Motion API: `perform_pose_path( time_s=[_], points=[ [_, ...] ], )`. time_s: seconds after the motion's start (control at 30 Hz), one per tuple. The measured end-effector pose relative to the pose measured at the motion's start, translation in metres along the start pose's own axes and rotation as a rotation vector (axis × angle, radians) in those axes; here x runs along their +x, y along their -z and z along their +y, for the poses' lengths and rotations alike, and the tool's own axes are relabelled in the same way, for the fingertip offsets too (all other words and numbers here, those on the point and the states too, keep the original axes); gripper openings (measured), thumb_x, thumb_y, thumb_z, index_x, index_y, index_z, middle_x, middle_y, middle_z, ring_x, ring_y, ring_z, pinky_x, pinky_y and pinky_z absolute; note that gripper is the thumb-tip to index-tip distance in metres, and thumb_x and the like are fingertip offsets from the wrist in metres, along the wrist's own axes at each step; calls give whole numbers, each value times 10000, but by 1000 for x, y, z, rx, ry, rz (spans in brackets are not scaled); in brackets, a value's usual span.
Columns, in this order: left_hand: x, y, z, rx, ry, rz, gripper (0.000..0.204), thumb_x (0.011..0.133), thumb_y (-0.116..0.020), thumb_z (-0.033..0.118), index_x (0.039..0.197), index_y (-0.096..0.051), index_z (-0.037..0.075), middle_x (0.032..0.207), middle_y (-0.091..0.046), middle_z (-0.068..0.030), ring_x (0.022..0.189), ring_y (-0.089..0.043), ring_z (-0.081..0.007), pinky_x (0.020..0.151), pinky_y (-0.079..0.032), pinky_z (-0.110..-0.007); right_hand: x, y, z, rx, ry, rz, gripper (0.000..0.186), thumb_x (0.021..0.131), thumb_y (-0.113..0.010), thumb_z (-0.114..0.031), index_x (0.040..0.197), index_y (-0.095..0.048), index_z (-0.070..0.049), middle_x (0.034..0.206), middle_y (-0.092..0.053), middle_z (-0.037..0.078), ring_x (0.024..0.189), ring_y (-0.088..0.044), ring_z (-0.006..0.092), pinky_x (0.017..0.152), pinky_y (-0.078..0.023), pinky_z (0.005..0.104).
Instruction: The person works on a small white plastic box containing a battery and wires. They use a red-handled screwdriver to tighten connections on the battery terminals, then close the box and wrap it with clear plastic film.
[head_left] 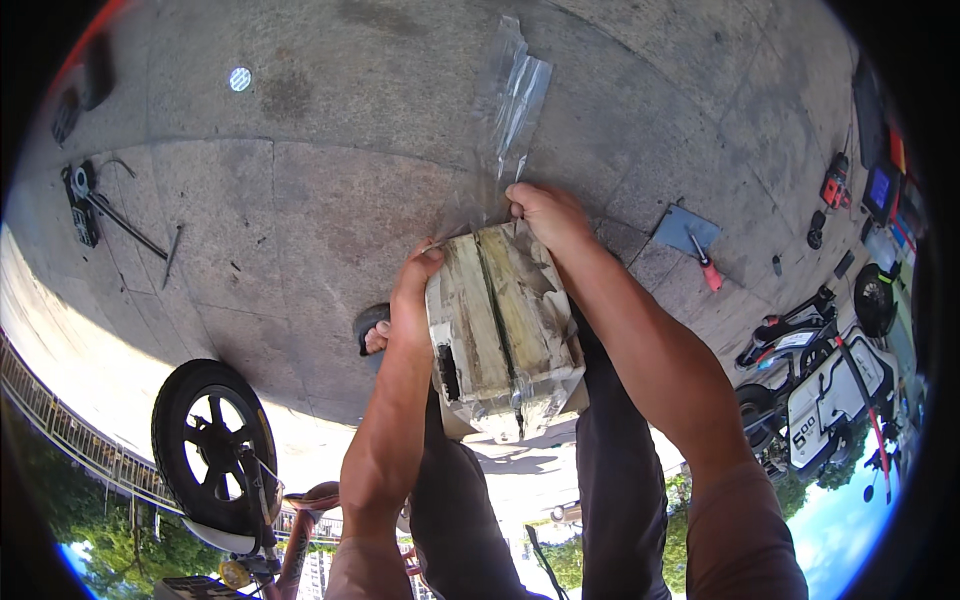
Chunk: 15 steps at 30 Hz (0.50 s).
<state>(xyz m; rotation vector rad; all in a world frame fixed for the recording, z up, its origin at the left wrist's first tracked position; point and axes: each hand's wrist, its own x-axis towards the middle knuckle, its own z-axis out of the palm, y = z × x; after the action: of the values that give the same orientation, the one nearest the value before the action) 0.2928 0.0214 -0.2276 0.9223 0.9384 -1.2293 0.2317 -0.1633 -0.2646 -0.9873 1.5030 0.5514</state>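
Observation:
Between my forearms, above my legs, is a worn, box-shaped pack. It is off-white and yellowed, with a dark seam down its middle and torn, peeling tape on its faces. My left hand is closed on its far left corner, thumb on the upper edge. At the far right corner my right hand pinches the end of a clear plastic film, which stretches away over the ground, wrinkled and shiny. More loose clear film clings to the near end of the pack. The pack's underside is hidden.
To the right lie a grey plate, a red-handled screwdriver and a red and black power drill. A metal tool and a thin rod lie left. A spoked wheel stands lower left; a white scooter is at right.

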Motion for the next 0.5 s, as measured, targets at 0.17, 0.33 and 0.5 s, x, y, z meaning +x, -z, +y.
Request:
perform_pose_path(
  time_s=[0.17,0.33,0.5],
  points=[
    [8,0,2,28,-42,-34,409,909,-533,231,1257,-559,17,1104,-642,-98,1004,-623,-193,899,-496,-336,1,-3,6,88,161,-82,251,947,-678,-313,960,-702,-63,834,-659,3,693,-576,120,663,-467,303],
    [12,17,-6,59,-37,85,434,883,-565,202,1260,-575,-12,1082,-658,-96,991,-630,-187,902,-498,-323,-3,2,-6,91,53,-387,285,931,-710,-275,1070,-727,-27,921,-711,29,806,-636,119,731,-512,298],
    [12,8,14,86,108,-187,457,851,-572,170,1255,-598,-43,1075,-675,-117,977,-652,-199,896,-513,-330,-7,0,0,98,287,-319,251,947,-716,-243,1061,-729,-20,891,-701,17,768,-626,100,698,-522,279]
  ],
)
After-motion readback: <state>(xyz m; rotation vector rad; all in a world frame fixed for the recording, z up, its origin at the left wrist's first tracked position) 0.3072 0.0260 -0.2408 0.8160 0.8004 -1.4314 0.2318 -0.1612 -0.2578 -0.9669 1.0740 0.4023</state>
